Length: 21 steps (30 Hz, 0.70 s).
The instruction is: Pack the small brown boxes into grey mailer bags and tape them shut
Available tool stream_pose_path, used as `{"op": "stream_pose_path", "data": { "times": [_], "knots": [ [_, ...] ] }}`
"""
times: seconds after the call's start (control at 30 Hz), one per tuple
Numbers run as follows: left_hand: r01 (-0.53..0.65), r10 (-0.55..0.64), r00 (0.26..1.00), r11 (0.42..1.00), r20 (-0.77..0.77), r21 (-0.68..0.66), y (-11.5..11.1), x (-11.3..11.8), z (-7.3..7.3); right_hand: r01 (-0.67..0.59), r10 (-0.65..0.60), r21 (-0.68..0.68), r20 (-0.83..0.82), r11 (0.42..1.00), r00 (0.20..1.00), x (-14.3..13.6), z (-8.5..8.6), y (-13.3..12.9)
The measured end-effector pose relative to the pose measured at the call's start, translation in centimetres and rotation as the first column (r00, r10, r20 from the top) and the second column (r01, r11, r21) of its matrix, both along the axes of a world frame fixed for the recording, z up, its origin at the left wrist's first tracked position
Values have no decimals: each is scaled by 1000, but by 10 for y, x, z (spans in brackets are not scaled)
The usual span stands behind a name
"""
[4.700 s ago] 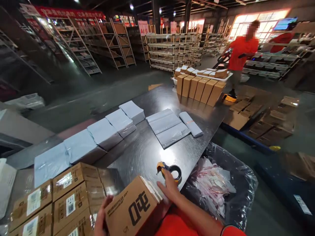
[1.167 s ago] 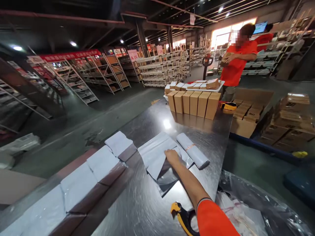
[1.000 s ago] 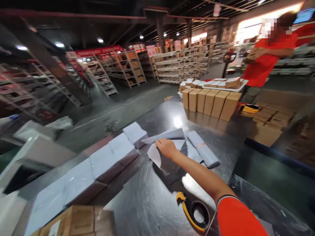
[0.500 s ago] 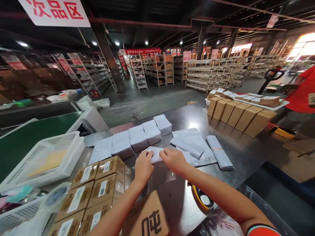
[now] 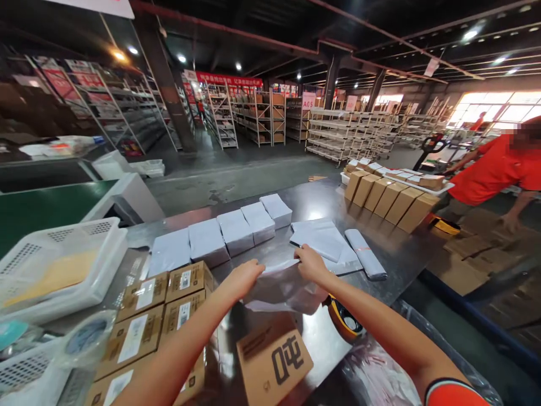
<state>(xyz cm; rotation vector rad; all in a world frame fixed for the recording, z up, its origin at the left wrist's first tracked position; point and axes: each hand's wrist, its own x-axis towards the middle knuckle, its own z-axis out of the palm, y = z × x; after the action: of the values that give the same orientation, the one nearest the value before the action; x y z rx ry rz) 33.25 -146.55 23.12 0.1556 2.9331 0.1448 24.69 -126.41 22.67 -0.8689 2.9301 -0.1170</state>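
Observation:
Between my two hands a plastic mailing bag (image 5: 281, 287) hangs spread out over the metal table. My left hand (image 5: 249, 276) pinches its upper left edge, and my right hand (image 5: 311, 264) grips the upper right edge. Just below the bag lies a brown cardboard box (image 5: 274, 361) with dark printing. More flat bags (image 5: 323, 242) are piled behind my right hand, beside a rolled bundle of bags (image 5: 366, 254). A yellow and black tape roll (image 5: 344, 318) sits under my right forearm, partly hidden.
Stacks of white paper packets (image 5: 236, 231) line the table's far side. Labelled brown boxes (image 5: 141, 332) and white baskets (image 5: 114, 242) stand left. Upright cartons (image 5: 384, 197) stand far right, near a person in a red shirt (image 5: 486, 175). A green conveyor (image 5: 54, 206) runs left.
The bag, bunched up between my hands before, is now spread and hanging down. My hands have moved apart. The printed box shows more fully, and the person at right has come further into view.

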Motion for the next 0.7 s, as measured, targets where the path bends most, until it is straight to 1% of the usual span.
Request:
{"op": "stream_pose_path", "data": {
  "times": [0.07, 0.13, 0.27, 0.33, 0.4, 0.47, 0.57, 0.63, 0.67, 0.7],
  "knots": [
    [8, -11, 998, 999, 56, 39, -13, 6, -8, -23, 22, 23, 22, 999, 1000, 7, -6, -10],
    [-35, 28, 994, 997, 104, 67, -20, 10, -17, -71, 69, 59, 39, 996, 997, 15, -11, -19],
    [-208, 196, 971, 974, 134, 84, -19, 7, -34, -172, 168, 91, 42, 981, 985, 21, -17, -35],
    [-306, 297, 947, 950, 122, 66, -15, 0, -37, -200, 199, 76, 25, 977, 980, 18, -17, -38],
    [-378, 372, 923, 925, 98, 40, -11, -6, -37, -203, 204, 56, 3, 977, 979, 12, -15, -38],
    [-393, 391, 917, 919, 74, 17, -8, -10, -33, -203, 203, 46, -8, 978, 979, 4, -14, -34],
    [-313, 313, 946, 950, 84, -9, -3, -15, -20, -244, 244, 68, 11, 967, 970, -10, -9, -28],
    [-248, 250, 962, 968, 114, -29, 0, -21, 0, -289, 289, 99, 14, 952, 957, -19, 3, -30],
    [-231, 235, 965, 972, 119, -45, 0, -25, 14, -308, 311, 112, -3, 945, 951, -23, 14, -32],
    [-231, 237, 965, 971, 109, -68, 0, -29, 31, -324, 330, 120, -40, 939, 943, -28, 28, -35]
  ]
}}
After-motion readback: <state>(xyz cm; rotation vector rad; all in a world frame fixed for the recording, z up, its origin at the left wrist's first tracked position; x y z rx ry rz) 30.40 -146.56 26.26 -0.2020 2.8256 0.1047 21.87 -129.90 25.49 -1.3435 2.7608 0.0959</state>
